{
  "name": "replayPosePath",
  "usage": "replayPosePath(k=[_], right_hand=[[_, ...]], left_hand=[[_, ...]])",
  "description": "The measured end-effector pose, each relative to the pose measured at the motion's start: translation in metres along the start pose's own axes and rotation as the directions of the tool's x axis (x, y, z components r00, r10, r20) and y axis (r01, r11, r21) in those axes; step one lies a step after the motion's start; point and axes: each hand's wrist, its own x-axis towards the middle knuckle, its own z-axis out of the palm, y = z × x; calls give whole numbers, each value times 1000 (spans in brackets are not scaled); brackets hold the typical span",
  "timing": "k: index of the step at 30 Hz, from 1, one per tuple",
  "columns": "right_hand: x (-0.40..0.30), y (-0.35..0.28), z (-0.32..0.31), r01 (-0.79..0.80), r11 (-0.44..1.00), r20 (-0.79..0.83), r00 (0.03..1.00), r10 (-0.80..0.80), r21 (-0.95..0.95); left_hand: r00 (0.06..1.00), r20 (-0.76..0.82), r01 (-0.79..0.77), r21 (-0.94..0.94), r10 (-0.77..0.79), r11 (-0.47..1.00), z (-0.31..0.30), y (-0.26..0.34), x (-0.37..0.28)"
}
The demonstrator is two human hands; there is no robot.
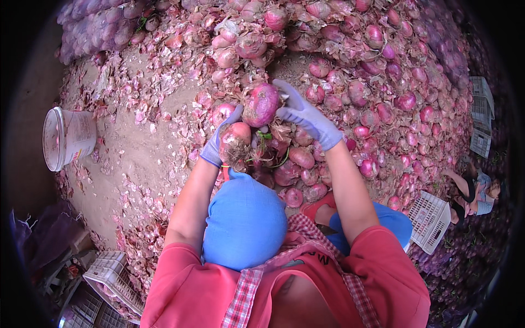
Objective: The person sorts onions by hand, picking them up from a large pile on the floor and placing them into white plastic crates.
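Note:
My left hand, in a pale purple glove, holds a red onion with a tuft of dry roots turned towards me. A larger purple-red onion sits against it, above the glove's fingers, which are partly hidden. My right hand, gloved alike, is at the larger onion's right side with thumb and fingers apart. A small pale piece shows between its fingertips; I cannot tell what it is. Below the hands lie more onions and a green shoot.
Loose onions and dry skins spread ahead and right. Filled mesh sacks stand far left. A white bucket lies tipped at left. Plastic crates flank me. Another person is at far right.

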Motion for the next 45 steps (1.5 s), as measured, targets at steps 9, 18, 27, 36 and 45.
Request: replayPosePath(k=[9, 18, 27, 36, 45], right_hand=[[4, 41, -7, -135, 836, -11, 986, 166, 532], [10, 22, 22, -62, 942, 39, 996, 79, -329], [10, 4, 66, 57, 967, 46, 998, -47, -248], [17, -34, 116, -60, 996, 68, 996, 64, -65], [26, -30, 121, -99, 987, 170, 982, 77, 125]], left_hand=[[836, 207, -356, 909, 508, 217, -57, 12, -14], [931, -147, -350, -116, 333, 929, -31, 6, -35], [866, -44, -425, 460, 498, 780, 27, -3, -60], [700, -163, -596, 404, 695, 694, 23, -9, -119], [-150, -259, -965, 250, 954, -83, -29, -58, -449]])
